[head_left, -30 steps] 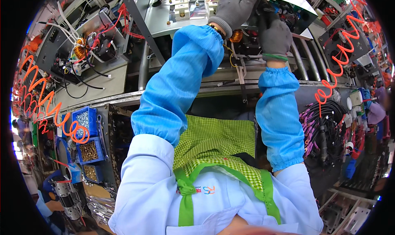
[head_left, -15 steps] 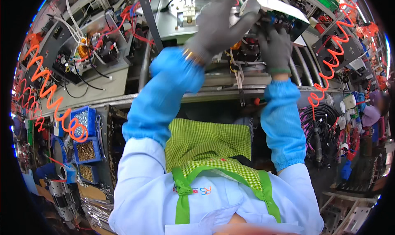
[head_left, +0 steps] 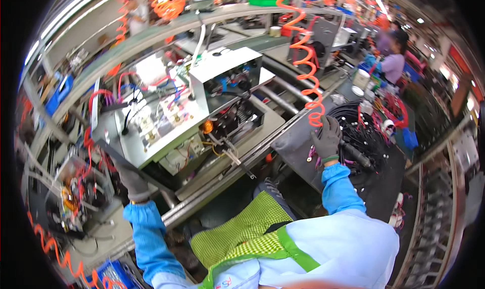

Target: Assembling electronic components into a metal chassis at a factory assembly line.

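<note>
My left hand (head_left: 133, 182), in a grey glove, is against the dark edge of an open metal chassis (head_left: 197, 132) on the roller line. Its fingers are smeared and partly hidden there. White fittings, wires and a light box-shaped cover (head_left: 227, 64) are on the chassis. Off to the right, my gloved right hand (head_left: 327, 137) is over the bench with thumb and fingers apart. It is at the lower end of an orange coiled hose (head_left: 308, 76), beside a dark cylindrical tool (head_left: 356, 155). Whether the glove touches the hose is unclear.
A black cable bundle (head_left: 348, 114) lies behind the tool on the dark bench (head_left: 298, 142). Metal rollers (head_left: 278, 98) run beyond the chassis. Another wired assembly (head_left: 76, 193) stands at left. A blue bin (head_left: 113, 274) is at lower left. A person (head_left: 393, 61) works far right.
The view has turned to the right. Both hands have left the middle of the chassis: the left went to its left edge, the right to the bench by the hose.
</note>
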`<state>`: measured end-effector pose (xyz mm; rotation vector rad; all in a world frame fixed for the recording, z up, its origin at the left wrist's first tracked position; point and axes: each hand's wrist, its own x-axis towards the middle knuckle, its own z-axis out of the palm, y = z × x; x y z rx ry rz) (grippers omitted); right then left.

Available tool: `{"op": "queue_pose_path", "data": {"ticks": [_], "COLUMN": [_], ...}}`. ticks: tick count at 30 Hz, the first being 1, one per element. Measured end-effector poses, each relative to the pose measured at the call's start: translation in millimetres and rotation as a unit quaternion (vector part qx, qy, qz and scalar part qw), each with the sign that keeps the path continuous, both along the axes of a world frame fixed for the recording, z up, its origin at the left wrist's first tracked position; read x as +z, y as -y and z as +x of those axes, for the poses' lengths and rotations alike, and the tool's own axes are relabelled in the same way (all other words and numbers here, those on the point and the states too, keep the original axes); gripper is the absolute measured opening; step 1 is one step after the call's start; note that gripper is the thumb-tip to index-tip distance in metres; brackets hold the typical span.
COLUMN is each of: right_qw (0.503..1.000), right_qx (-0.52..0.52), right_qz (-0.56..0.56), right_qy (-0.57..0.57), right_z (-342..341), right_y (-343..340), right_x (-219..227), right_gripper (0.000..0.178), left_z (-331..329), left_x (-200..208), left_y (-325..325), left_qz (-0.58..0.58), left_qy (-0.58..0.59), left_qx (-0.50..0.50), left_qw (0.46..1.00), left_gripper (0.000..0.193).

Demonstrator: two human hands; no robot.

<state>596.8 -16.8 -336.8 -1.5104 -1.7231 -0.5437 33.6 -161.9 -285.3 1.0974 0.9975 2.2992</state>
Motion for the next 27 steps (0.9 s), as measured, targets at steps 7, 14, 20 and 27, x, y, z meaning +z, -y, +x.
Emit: {"op": "queue_pose_path", "data": {"ticks": [7, 14, 20, 27], "right_qw": [0.892, 0.940, 0.971, 0.985], "right_qx": [-0.175, -0.149, -0.146, -0.087], "right_qz": [-0.410, -0.289, -0.185, -0.148], "right_qy": [0.071, 0.103, 0.043, 0.018], "right_z": [82, 124, 130, 132], "right_y": [-9, -25, -21, -4], "right_x": [-25, -47, -31, -30], "right_gripper": [0.069, 0.032, 0.027, 0.023], "left_z": [31, 150, 188, 268], "left_x": [-33, 41, 19, 29], "left_y": [-50, -87, -167, -241], "left_qz": [0.060, -0.075, -0.061, -0.054], "left_qy": [-0.016, -0.259, -0.336, -0.372], "left_qx": [-0.031, 0.122, 0.051, 0.062], "left_qw": [0.998, 0.955, 0.938, 0.925], "left_gripper": [0.060, 0.082, 0.103, 0.111]}}
